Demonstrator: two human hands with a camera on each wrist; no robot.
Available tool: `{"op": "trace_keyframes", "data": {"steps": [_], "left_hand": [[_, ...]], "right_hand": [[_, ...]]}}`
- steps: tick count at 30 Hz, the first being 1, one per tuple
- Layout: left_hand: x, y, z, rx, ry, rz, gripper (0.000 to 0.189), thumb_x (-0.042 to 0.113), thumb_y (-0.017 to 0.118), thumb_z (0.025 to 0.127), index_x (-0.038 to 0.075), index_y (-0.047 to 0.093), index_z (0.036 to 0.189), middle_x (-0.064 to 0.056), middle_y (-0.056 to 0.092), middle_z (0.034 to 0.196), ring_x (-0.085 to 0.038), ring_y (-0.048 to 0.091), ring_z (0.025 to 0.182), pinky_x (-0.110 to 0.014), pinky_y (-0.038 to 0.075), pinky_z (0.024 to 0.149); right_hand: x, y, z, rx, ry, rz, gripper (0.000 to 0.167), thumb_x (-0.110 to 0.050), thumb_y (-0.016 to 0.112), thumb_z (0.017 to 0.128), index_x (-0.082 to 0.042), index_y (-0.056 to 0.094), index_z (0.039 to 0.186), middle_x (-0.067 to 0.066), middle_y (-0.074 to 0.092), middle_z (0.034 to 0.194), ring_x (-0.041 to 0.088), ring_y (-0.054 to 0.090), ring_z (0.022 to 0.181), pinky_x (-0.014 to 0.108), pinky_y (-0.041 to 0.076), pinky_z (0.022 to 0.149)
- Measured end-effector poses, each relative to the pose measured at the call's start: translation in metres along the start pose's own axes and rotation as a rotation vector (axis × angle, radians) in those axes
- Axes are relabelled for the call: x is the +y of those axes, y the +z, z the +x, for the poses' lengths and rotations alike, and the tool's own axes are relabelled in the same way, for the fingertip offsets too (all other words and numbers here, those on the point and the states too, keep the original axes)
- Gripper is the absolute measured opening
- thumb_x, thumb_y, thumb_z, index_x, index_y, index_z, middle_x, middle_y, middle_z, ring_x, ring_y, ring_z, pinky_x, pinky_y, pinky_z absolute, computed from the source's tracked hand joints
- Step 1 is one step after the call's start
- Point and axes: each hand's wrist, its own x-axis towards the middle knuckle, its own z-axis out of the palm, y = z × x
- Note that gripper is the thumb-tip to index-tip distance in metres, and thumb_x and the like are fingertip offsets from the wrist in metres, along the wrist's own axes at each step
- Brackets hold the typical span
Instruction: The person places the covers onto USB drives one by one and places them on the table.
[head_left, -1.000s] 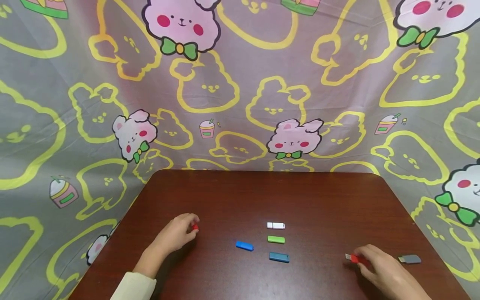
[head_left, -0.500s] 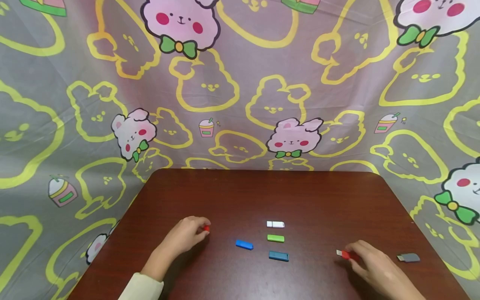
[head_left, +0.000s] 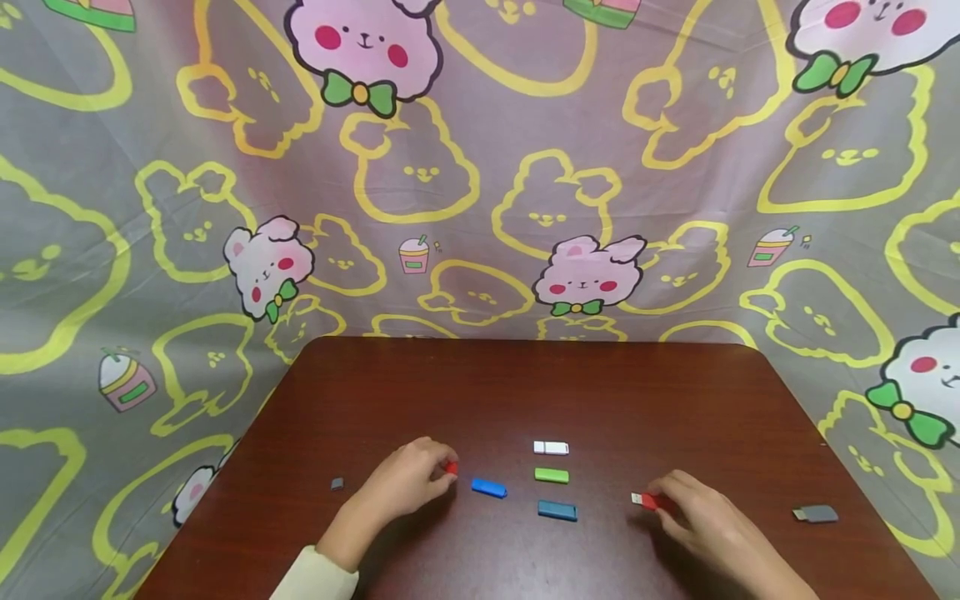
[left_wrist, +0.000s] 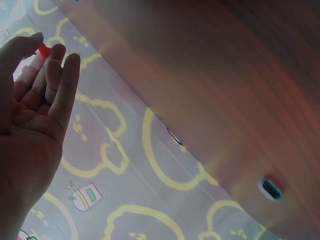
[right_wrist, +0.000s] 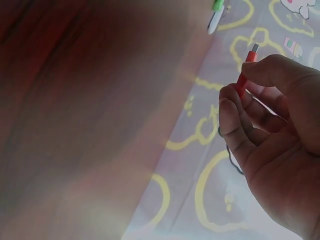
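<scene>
My left hand (head_left: 408, 479) pinches a small red USB cap (head_left: 451, 468) between thumb and fingers, just left of a blue flash drive (head_left: 489, 488). In the left wrist view the red cap (left_wrist: 44, 50) shows at the fingertips. On the other side, my right hand (head_left: 701, 517) pinches a red USB flash drive (head_left: 648, 501), its bare metal plug pointing left. The right wrist view shows the drive's red body (right_wrist: 244, 77) between thumb and fingers, partly hidden by them.
A white flash drive (head_left: 551, 448), a green one (head_left: 551, 476) and a teal one (head_left: 557, 511) lie in a column mid-table. An uncapped grey drive (head_left: 816, 514) lies at right, a small grey cap (head_left: 337, 483) at left. Patterned cloth (head_left: 480, 192) hangs around the brown table (head_left: 465, 392).
My left hand has moved right with the red cap, uncovering the small grey cap. My right hand has moved left with the red drive, so both hands are closer together.
</scene>
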Motion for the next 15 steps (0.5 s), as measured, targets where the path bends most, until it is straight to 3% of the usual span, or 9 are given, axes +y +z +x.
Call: {"op": "trace_keyframes", "data": {"steps": [5,10,15], "left_hand": [[0.009,0.006,0.004,0.009,0.038,0.004,0.013,0.021,0.078,0.088,0.015,0.073,0.099,0.006,0.065,0.089,-0.003,0.056,0.078,-0.021,0.05,0.066],[0.018,0.011,0.008,0.022,0.066,-0.012,0.013,0.019,0.079,0.087,0.014,0.072,0.098,0.006,0.064,0.088,-0.004,0.055,0.079,-0.021,0.05,0.067],[0.033,0.017,0.015,0.012,0.115,-0.031,0.012,0.019,0.078,0.087,0.014,0.073,0.096,0.007,0.065,0.088,-0.002,0.054,0.08,-0.019,0.049,0.068]], "right_hand": [[-0.006,0.003,0.005,0.03,-0.05,0.002,0.027,-0.008,0.085,0.076,-0.022,0.069,0.093,-0.017,0.053,0.085,-0.003,0.047,0.073,0.024,0.049,0.063],[-0.011,0.009,0.009,0.133,-0.182,-0.001,0.032,-0.002,0.084,0.07,-0.02,0.069,0.092,-0.018,0.055,0.086,-0.004,0.047,0.073,0.023,0.048,0.061],[-0.023,0.015,0.014,0.101,-0.203,0.021,0.03,-0.004,0.084,0.074,-0.02,0.07,0.095,-0.016,0.057,0.089,-0.003,0.048,0.075,0.024,0.049,0.062]]}}
